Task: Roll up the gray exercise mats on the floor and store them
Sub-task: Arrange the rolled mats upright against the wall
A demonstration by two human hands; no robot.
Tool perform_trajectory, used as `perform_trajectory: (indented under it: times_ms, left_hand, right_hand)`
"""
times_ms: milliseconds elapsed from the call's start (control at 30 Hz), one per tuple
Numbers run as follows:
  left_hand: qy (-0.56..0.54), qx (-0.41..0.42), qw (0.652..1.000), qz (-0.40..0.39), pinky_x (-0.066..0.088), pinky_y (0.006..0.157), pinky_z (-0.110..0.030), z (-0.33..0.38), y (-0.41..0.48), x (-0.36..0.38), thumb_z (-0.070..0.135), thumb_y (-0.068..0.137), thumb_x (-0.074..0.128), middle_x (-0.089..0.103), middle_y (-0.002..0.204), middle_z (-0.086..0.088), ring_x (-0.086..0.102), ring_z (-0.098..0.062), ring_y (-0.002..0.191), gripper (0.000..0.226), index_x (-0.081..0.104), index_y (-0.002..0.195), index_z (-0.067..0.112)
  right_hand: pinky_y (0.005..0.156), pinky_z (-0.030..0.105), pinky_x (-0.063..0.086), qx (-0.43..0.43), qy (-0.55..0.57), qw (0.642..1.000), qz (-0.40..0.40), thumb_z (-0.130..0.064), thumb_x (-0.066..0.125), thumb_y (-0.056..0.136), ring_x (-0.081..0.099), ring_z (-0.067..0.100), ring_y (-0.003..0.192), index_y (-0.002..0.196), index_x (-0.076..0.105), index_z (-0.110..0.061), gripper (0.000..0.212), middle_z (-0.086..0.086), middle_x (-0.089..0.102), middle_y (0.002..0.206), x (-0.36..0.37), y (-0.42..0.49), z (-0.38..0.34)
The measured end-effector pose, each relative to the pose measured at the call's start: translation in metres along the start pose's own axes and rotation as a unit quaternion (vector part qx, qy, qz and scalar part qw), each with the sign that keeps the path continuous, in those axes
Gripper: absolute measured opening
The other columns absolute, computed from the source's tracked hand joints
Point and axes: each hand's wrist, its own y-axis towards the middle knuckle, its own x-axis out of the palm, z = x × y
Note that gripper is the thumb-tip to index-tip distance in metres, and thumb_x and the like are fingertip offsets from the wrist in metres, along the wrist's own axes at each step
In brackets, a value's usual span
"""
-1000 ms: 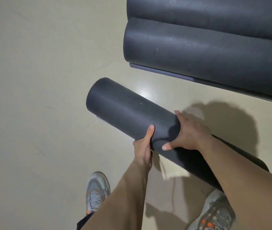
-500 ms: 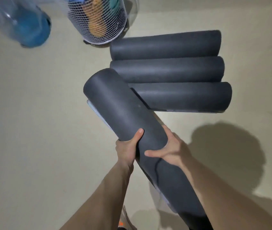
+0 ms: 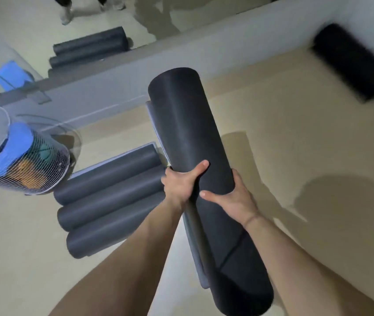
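Rolled gray mat (image 3: 188, 137) held off the floor, both hands clamped around it near mid-length; left hand (image 3: 180, 184) wraps the left flank, thumb lying over the top; right hand (image 3: 229, 197) cups the right flank just beside it, slightly nearer the body; long axis runs from the person's lap up and away, far end tilted toward the wall (image 3: 238, 42); stack of three rolled mats (image 3: 110, 201) lies on the floor to the lower left, their axes crosswise to the held roll; judgement: storing calls for swinging the far end leftward to lie parallel; left hand is nearer the stack.
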Motion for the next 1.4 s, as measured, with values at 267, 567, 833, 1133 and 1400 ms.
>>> perform_trajectory:
  times_ms: [267,567,833,1133,1400]
  left_hand:
    - [0.023,0.015,0.995,-0.092,0.052,0.105,-0.047,0.133,0.017,0.234,0.088,0.027,0.079,0.054,0.131,-0.004,0.060,-0.030,0.118,0.137,0.051,0.139,0.015]
    - [0.058,-0.005,0.985,-0.162,0.053,0.104,-0.050,0.241,0.108,0.496,0.098,0.016,0.072,0.058,0.130,-0.003,0.060,-0.029,0.117,0.149,0.051,0.139,0.018]
    - [0.068,-0.030,0.985,-0.156,0.052,0.104,-0.051,0.316,0.209,0.710,0.093,0.021,0.078,0.056,0.133,-0.004,0.059,-0.030,0.119,0.145,0.049,0.142,0.017]
    - [0.055,-0.091,0.987,-0.122,0.053,0.103,-0.050,0.355,0.353,0.902,0.088,0.024,0.078,0.058,0.132,-0.004,0.060,-0.029,0.119,0.139,0.051,0.140,0.016]
    - [0.017,-0.129,0.983,-0.127,0.054,0.102,-0.048,0.361,0.499,1.058,0.085,0.030,0.082,0.060,0.130,-0.002,0.062,-0.027,0.115,0.129,0.054,0.137,0.019]
  right_hand:
    - [0.098,0.030,0.052,0.027,0.031,0.997,0.068,-0.063,0.092,0.051,0.063,0.002,0.109,0.132,0.048,-0.050,0.093,-0.031,0.064,0.115,-0.230,0.098,-0.028]
    - [0.099,0.035,0.051,0.076,0.032,0.990,0.117,-0.067,0.091,0.050,0.059,0.012,0.116,0.141,0.045,-0.045,0.105,-0.022,0.060,0.125,-0.444,0.276,-0.025]
    - [0.106,0.048,0.051,0.100,0.009,0.991,0.088,-0.079,0.081,0.045,0.057,0.020,0.125,0.151,0.035,-0.039,0.122,-0.013,0.056,0.139,-0.610,0.465,-0.011]
    - [0.098,0.042,0.053,0.146,-0.028,0.986,0.071,-0.070,0.086,0.054,0.062,0.019,0.114,0.144,0.043,-0.040,0.104,-0.013,0.064,0.125,-0.730,0.675,0.002]
    - [0.100,0.043,0.052,0.174,-0.081,0.979,0.074,-0.069,0.088,0.050,0.062,0.016,0.113,0.145,0.043,-0.042,0.109,-0.013,0.064,0.125,-0.806,0.876,0.036]
